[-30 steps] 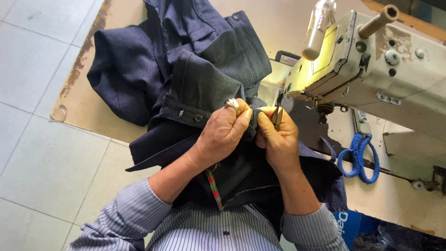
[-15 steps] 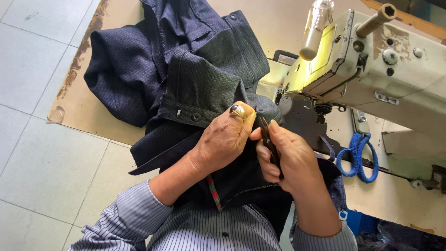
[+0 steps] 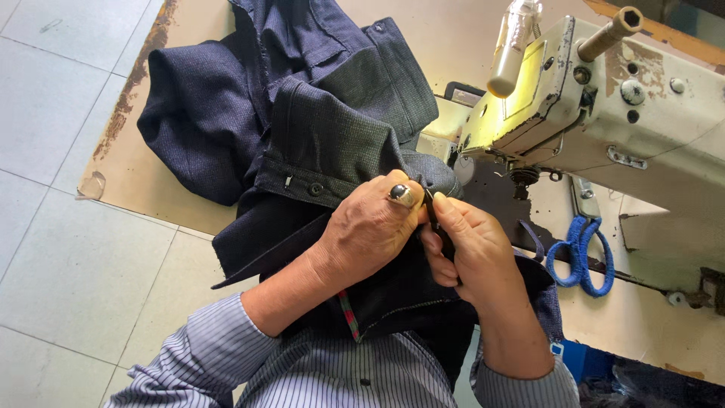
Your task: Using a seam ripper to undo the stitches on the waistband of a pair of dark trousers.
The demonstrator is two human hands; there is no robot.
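Observation:
A dark navy garment (image 3: 325, 143) with a waistband, a button and a hook lies bunched on the sewing table and hangs into my lap. My left hand (image 3: 370, 227), which wears a ring with a dark stone, pinches a fold of this fabric at the waistband's edge. My right hand (image 3: 472, 253) sits right beside it, fingers curled around a thin dark tool (image 3: 430, 205) whose tip rests on the cloth between the two hands. Most of the tool is hidden in the fist, so I cannot tell its kind. Both thumbs nearly touch.
A cream industrial sewing machine (image 3: 604, 106) stands at the right, its needle area just beyond my hands. Blue-handled scissors (image 3: 581, 253) lie on the table to the right. The worn wooden table edge (image 3: 128, 181) borders a tiled floor (image 3: 68, 249) on the left.
My right hand has rolled over and dropped slightly, bringing the dark tool down between the hands. My left hand keeps its pinch on the fabric and has shifted little.

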